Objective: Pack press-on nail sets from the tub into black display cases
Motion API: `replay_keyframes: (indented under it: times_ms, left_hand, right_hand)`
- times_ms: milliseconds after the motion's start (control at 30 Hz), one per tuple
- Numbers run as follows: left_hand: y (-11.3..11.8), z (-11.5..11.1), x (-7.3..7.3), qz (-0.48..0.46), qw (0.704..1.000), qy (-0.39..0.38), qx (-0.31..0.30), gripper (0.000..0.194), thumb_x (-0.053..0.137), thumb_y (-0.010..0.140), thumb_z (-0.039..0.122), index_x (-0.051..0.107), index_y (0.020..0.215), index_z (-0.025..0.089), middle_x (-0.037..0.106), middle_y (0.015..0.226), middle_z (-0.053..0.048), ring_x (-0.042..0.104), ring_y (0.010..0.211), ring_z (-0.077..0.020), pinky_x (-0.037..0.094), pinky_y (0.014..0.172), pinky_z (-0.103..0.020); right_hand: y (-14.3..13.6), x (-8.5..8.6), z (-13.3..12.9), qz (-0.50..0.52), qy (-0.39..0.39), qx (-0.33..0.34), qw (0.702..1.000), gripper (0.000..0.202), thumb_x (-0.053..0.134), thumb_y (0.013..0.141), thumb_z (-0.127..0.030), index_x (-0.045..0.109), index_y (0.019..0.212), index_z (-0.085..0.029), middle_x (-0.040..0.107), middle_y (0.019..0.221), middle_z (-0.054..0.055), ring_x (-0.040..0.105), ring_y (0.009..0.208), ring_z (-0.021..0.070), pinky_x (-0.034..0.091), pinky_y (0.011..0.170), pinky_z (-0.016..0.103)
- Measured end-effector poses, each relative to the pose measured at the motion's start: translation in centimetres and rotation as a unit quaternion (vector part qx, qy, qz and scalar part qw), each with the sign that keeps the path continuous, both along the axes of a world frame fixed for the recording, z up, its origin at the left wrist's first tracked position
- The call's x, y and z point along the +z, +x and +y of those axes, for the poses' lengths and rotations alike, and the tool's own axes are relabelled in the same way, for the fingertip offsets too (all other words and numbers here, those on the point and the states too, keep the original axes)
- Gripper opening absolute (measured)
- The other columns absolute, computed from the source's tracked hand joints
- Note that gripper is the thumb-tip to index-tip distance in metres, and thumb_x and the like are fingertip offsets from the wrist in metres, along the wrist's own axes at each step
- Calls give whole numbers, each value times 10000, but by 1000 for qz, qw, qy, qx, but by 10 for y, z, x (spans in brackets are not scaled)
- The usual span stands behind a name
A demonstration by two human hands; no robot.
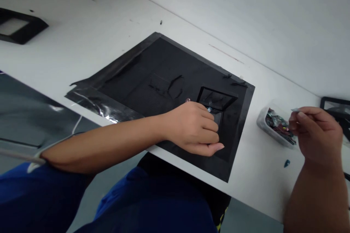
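Observation:
My left hand (195, 129) is closed, back upward, above a black mat (153, 98). It covers the lower part of a small open black case (217, 98) with a glossy upright panel. A small pale-blue bit (209, 109) shows beside its fingers; what those fingers hold, if anything, is hidden. At the right, my right hand (318, 131) pinches a small pale thin piece (295, 110) between thumb and fingertips. Just left of that hand stands a clear plastic tub (264, 125) full of shiny coloured pieces (277, 122).
A dark teal piece (287, 163) lies on the white table (254, 164) below the tub. Far left is a black frame (30, 29); more black-framed items (337, 111) stand at the right edge. Black scraps (239, 83) lie on the mat's far corner. A white wall (259, 14) rises behind.

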State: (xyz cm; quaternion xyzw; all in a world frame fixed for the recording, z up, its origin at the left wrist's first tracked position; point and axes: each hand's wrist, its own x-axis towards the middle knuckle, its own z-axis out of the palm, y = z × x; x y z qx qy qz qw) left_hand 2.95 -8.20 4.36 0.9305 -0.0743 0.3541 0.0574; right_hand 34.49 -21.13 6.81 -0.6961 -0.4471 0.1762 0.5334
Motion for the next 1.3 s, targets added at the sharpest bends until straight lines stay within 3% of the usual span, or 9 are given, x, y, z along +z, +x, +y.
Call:
replay_keyframes:
  times_ms: [200,367,500,667,1000,1100,1167,1233,1300]
  left_hand:
    - [2,1,1,-88,996,-13,19,261,635,864,288,691,619,218,574,499,67,516,467,-86,375,431,-263]
    - [4,2,1,-130,990,-28,36,154,624,912,340,753,901,256,649,604,90,569,528,-44,414,480,-215]
    - [3,4,0,-123,992,-33,21,204,642,930,406,754,1033,270,662,624,93,586,551,-32,415,495,-216]
    - [2,4,-1,-82,994,-72,6,205,600,966,424,768,1011,315,702,651,94,614,571,-25,426,513,-209]
    - [0,6,-5,-107,986,-124,-43,217,653,943,369,737,1080,223,711,723,59,648,640,-38,441,556,-193]
    - [-1,3,-4,-73,977,-192,-59,225,666,932,369,740,1092,229,742,783,39,688,710,-50,487,616,-174]
    - [-2,0,0,-20,956,-285,-64,194,673,927,357,764,1053,240,765,795,28,692,708,-56,526,664,-170]
    - [-3,-4,6,29,914,-398,-70,148,714,895,321,790,989,235,771,752,15,680,654,-63,543,660,-177]
    - [-4,-7,12,70,853,-510,-81,143,762,848,291,802,957,207,767,710,-6,662,595,-71,527,585,-182]
  right_hand:
    - [-39,13,-7,98,5,152,983,175,751,820,-403,691,841,-240,514,583,-6,473,513,114,358,463,277]
    - [-83,-2,-8,68,-69,240,966,80,717,883,-296,723,916,-223,550,614,-5,487,541,86,385,474,216]
    - [-103,-12,-5,53,-103,308,944,64,706,891,-304,734,904,-248,562,597,-26,485,511,69,392,447,168]
    - [-103,-19,-4,107,-104,315,937,64,714,887,-303,750,882,-249,630,644,-11,515,534,69,418,470,166]
    - [-118,-31,-10,190,-50,284,939,67,711,896,-292,751,915,-242,631,665,-7,512,546,59,424,496,158]
    - [-120,-32,-11,214,-52,314,924,58,723,883,-289,750,904,-243,638,685,-1,521,558,70,432,497,174]
    - [-120,-31,-11,223,-49,330,916,29,729,873,-273,745,889,-254,617,659,-18,495,538,64,421,487,171]
    - [-120,-31,-10,222,-45,334,915,11,731,866,-253,739,872,-257,613,649,-25,479,522,60,417,479,170]
    - [-121,-29,-10,211,-42,332,918,14,731,861,-236,733,857,-249,624,651,-21,487,518,63,425,475,172]
